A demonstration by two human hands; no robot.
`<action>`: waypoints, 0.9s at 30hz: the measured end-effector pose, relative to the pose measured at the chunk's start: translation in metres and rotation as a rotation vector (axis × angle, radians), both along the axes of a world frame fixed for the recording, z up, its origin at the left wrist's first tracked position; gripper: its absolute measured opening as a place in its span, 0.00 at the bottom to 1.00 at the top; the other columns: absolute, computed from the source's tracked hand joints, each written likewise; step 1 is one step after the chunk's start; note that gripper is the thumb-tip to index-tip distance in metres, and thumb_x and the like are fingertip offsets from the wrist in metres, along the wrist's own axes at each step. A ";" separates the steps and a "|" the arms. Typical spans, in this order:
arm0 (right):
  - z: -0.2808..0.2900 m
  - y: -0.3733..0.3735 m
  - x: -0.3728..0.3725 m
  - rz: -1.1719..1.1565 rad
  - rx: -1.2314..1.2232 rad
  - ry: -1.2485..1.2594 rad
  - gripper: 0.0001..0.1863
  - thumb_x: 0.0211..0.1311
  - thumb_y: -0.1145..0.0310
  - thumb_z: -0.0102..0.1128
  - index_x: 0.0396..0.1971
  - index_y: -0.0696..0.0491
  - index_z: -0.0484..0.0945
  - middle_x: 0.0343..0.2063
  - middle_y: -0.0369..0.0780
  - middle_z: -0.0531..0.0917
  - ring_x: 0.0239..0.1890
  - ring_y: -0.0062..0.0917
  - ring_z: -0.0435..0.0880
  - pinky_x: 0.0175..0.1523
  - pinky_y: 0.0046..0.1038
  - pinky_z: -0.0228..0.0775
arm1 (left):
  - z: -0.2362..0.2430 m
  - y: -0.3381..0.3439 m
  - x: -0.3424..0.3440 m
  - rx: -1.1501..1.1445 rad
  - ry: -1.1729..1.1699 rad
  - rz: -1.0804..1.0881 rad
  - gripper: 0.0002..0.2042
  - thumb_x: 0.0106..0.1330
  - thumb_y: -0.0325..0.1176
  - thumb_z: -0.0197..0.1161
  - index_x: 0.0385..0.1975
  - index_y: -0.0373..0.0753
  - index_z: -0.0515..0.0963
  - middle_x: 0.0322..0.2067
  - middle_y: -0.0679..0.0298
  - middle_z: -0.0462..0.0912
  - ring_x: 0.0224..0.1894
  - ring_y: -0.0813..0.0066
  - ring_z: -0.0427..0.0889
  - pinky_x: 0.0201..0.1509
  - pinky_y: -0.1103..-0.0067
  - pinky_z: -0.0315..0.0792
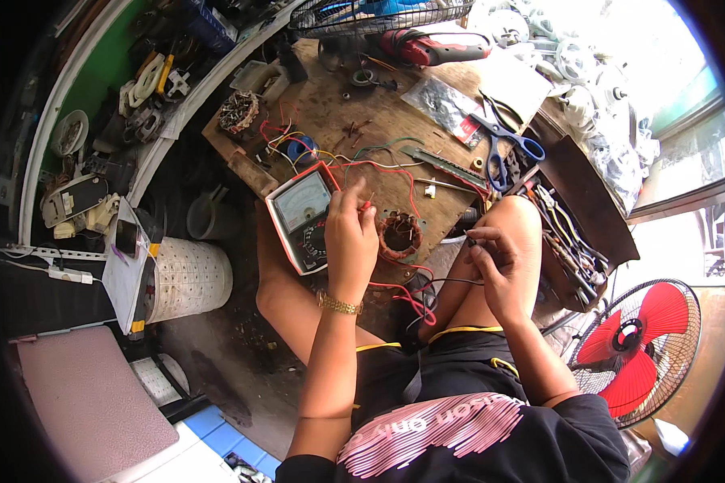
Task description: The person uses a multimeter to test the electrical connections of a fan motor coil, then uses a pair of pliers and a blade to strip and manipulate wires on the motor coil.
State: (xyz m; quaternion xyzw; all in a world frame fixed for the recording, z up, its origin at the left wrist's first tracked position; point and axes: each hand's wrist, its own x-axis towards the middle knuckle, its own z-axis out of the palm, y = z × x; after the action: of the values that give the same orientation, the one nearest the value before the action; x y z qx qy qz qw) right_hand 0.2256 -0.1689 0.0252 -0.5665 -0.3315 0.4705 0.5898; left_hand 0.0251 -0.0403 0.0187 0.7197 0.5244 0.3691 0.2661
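An analog multimeter (pixel 304 201) with an orange-red case leans at the near left edge of the wooden bench. Just right of it my left hand (pixel 352 229) is closed on a red test probe (pixel 367 206), its tip pointing up and away. A ring-shaped stator with copper windings (pixel 400 236) lies to the right of that hand, apart from it. Over my right knee my right hand (pixel 495 262) pinches a black test probe (pixel 473 241), mostly covered by the fingers. Red test lead (pixel 415 299) hangs below the stator, and a black lead runs toward my right hand.
Thin coloured wires cross the wooden bench (pixel 362 105). Blue-handled scissors (pixel 503 141), a steel ruler-like strip (pixel 447 167) and a red-black power tool (pixel 435 50) lie there. Another wound stator (pixel 239 111) sits far left. A metal toolbox (pixel 592 201) and red-bladed fan (pixel 636 346) stand right.
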 end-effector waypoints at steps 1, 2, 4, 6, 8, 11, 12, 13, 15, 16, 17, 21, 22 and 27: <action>-0.002 0.001 0.000 0.001 0.035 0.000 0.12 0.70 0.79 0.57 0.50 0.56 0.80 0.31 0.31 0.80 0.34 0.10 0.76 0.37 0.13 0.65 | 0.001 0.003 0.002 -0.055 -0.058 0.022 0.12 0.65 0.20 0.64 0.48 0.30 0.79 0.40 0.52 0.79 0.38 0.57 0.82 0.45 0.66 0.77; -0.003 0.001 0.001 -0.001 0.034 0.002 0.12 0.70 0.79 0.57 0.50 0.56 0.80 0.31 0.31 0.80 0.34 0.10 0.76 0.37 0.13 0.65 | 0.004 0.004 0.005 -0.052 -0.054 0.031 0.06 0.63 0.20 0.65 0.38 0.31 0.78 0.36 0.53 0.81 0.37 0.58 0.83 0.43 0.68 0.77; -0.005 0.001 0.003 0.020 0.017 0.005 0.12 0.70 0.79 0.57 0.50 0.56 0.80 0.31 0.31 0.80 0.34 0.10 0.77 0.37 0.14 0.65 | 0.002 0.007 0.008 -0.038 -0.037 0.022 0.06 0.63 0.20 0.66 0.38 0.31 0.78 0.35 0.54 0.81 0.35 0.59 0.83 0.41 0.68 0.77; -0.004 0.002 0.004 0.014 0.003 0.006 0.12 0.70 0.79 0.57 0.51 0.56 0.80 0.31 0.31 0.80 0.35 0.11 0.77 0.38 0.14 0.66 | 0.001 0.008 0.008 -0.025 -0.021 0.015 0.06 0.62 0.20 0.67 0.37 0.31 0.78 0.34 0.54 0.81 0.33 0.60 0.83 0.39 0.69 0.78; -0.003 0.003 0.004 0.008 -0.011 0.005 0.12 0.70 0.79 0.57 0.51 0.56 0.80 0.32 0.31 0.80 0.35 0.11 0.77 0.39 0.15 0.67 | 0.002 0.008 0.010 -0.010 -0.044 0.013 0.06 0.61 0.23 0.70 0.35 0.31 0.80 0.31 0.57 0.83 0.28 0.68 0.81 0.34 0.73 0.76; -0.003 0.004 0.004 0.004 0.010 0.007 0.12 0.70 0.80 0.57 0.51 0.56 0.80 0.32 0.31 0.80 0.36 0.12 0.78 0.41 0.16 0.68 | 0.002 0.007 0.013 0.002 0.001 0.015 0.07 0.59 0.24 0.72 0.32 0.31 0.80 0.30 0.58 0.83 0.27 0.68 0.81 0.33 0.73 0.75; -0.003 0.004 0.005 0.013 0.005 0.006 0.12 0.70 0.80 0.57 0.51 0.56 0.80 0.32 0.31 0.80 0.36 0.12 0.78 0.42 0.16 0.68 | 0.002 0.007 0.013 0.001 0.001 0.016 0.07 0.59 0.24 0.72 0.32 0.31 0.80 0.30 0.58 0.83 0.27 0.68 0.81 0.33 0.73 0.75; -0.003 0.004 0.005 0.023 0.000 0.005 0.12 0.70 0.80 0.57 0.50 0.56 0.80 0.32 0.31 0.80 0.36 0.12 0.78 0.42 0.16 0.68 | 0.001 0.008 0.014 0.013 0.016 0.024 0.08 0.58 0.25 0.73 0.31 0.31 0.80 0.29 0.58 0.83 0.27 0.68 0.81 0.33 0.73 0.75; -0.002 0.005 0.003 0.023 0.010 -0.007 0.12 0.70 0.80 0.57 0.50 0.56 0.80 0.32 0.31 0.80 0.36 0.12 0.78 0.42 0.16 0.68 | 0.001 0.008 0.014 0.025 0.030 0.032 0.08 0.58 0.25 0.73 0.31 0.32 0.80 0.29 0.59 0.83 0.27 0.68 0.82 0.33 0.74 0.75; -0.001 0.005 0.003 0.023 0.019 -0.021 0.12 0.70 0.80 0.57 0.50 0.56 0.80 0.32 0.31 0.80 0.35 0.12 0.78 0.42 0.16 0.68 | 0.000 0.008 0.015 0.018 0.025 0.027 0.08 0.58 0.25 0.73 0.30 0.32 0.80 0.29 0.58 0.83 0.27 0.68 0.82 0.33 0.74 0.75; -0.002 0.005 0.003 0.021 0.018 -0.022 0.12 0.70 0.80 0.57 0.50 0.56 0.80 0.32 0.31 0.80 0.35 0.12 0.78 0.42 0.16 0.68 | -0.001 0.008 0.015 0.011 0.021 0.021 0.08 0.58 0.25 0.73 0.30 0.32 0.80 0.28 0.58 0.83 0.27 0.68 0.82 0.33 0.74 0.75; 0.000 0.003 0.005 0.042 -0.036 -0.004 0.12 0.70 0.80 0.57 0.50 0.57 0.80 0.32 0.32 0.81 0.36 0.13 0.78 0.43 0.17 0.69 | -0.006 0.010 0.015 0.025 0.007 0.028 0.07 0.59 0.25 0.73 0.29 0.32 0.80 0.28 0.58 0.83 0.26 0.68 0.82 0.32 0.74 0.75; 0.001 0.003 0.005 0.052 -0.076 -0.015 0.11 0.70 0.80 0.56 0.50 0.57 0.80 0.32 0.32 0.81 0.36 0.13 0.78 0.43 0.18 0.69 | -0.007 0.011 0.016 0.039 0.020 0.027 0.07 0.59 0.25 0.73 0.29 0.32 0.80 0.27 0.59 0.83 0.26 0.68 0.82 0.31 0.74 0.75; -0.015 0.011 0.003 0.053 0.039 -0.021 0.07 0.71 0.79 0.56 0.46 0.58 0.78 0.31 0.31 0.80 0.35 0.14 0.78 0.42 0.20 0.72 | -0.008 0.010 0.017 -0.002 0.012 0.039 0.06 0.61 0.26 0.72 0.28 0.33 0.81 0.26 0.60 0.83 0.24 0.70 0.81 0.31 0.74 0.74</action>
State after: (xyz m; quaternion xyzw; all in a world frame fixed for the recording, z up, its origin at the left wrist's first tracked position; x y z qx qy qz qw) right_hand 0.2287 -0.1582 0.0102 -0.5508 -0.3616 0.4737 0.5843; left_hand 0.0421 -0.0305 0.0103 0.7114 0.5402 0.3693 0.2562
